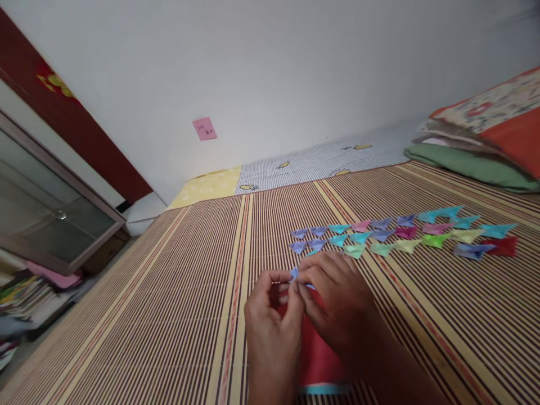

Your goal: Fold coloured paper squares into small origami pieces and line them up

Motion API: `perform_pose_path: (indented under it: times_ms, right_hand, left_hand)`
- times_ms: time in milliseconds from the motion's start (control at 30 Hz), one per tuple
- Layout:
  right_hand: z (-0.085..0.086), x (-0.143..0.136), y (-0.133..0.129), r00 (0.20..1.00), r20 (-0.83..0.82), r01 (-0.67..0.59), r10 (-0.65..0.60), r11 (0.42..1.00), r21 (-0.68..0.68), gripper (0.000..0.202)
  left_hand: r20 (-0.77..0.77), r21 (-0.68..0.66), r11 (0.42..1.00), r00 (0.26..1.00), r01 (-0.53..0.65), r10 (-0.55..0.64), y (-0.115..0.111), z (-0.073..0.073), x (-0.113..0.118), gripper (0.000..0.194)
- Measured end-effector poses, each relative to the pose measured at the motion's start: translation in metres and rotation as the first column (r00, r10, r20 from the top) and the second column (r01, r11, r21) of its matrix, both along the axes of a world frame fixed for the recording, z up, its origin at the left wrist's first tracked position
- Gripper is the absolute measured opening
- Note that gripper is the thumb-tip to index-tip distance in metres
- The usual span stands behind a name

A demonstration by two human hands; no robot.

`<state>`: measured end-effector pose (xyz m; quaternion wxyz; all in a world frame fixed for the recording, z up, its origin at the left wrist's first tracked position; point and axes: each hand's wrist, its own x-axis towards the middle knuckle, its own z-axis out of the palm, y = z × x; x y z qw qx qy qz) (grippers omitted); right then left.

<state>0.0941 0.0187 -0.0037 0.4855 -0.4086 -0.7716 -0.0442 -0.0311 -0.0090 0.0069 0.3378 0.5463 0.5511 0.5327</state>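
A small blue piece of folded paper (294,273) is pinched between my two hands, mostly covered by the fingers. My left hand (276,315) has thumb and forefinger closed on its left side. My right hand (337,292) is closed on it from the right, its fingers bent over the top. Beneath both hands lies a red flat item (318,360) with a light blue strip (324,388) at its near edge. Just beyond my hands, several small folded paper pieces (358,238) in blue, pink, green, yellow and red stand in rows.
A striped mat (189,292) covers the surface. Folded bedding (472,169) is stacked at the far right. A patterned cloth (304,163) runs along the wall, which bears a pink note (205,129). Books (25,298) and a glass-panelled cabinet (54,208) stand at the left.
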Motion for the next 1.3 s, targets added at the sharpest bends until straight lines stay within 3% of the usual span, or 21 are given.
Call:
perform_pose_path:
  times_ms: [267,733,967,1100,1300]
  right_hand:
    - [-0.002,-0.003,0.001,1.000,0.004,-0.024,0.024,1.000,-0.005,0.020]
    - [0.007,0.002,0.000,0.999,-0.055,-0.001,-0.002,0.998,-0.064,0.015]
    - [0.008,0.008,0.000,0.999,-0.031,-0.024,0.022,0.998,-0.066,0.014]
    - [0.007,0.008,0.000,0.998,-0.014,-0.057,0.056,0.996,-0.076,0.018]
    - [0.005,0.002,-0.001,0.995,-0.053,-0.084,0.081,0.994,-0.067,0.018]
  left_hand:
    - [-0.080,0.044,0.998,0.995,-0.049,0.053,-0.001,0.003,0.001,0.012]
    - [0.040,0.087,0.987,0.991,-0.132,0.129,-0.001,-0.005,0.002,0.013]
    - [0.074,0.094,0.993,0.995,-0.067,0.060,-0.002,-0.002,0.004,0.014]
    - [0.079,0.013,1.000,0.997,-0.015,0.014,-0.003,-0.001,0.006,0.010]
    - [0.069,-0.009,0.999,0.996,-0.047,0.048,-0.001,-0.002,0.004,0.004]
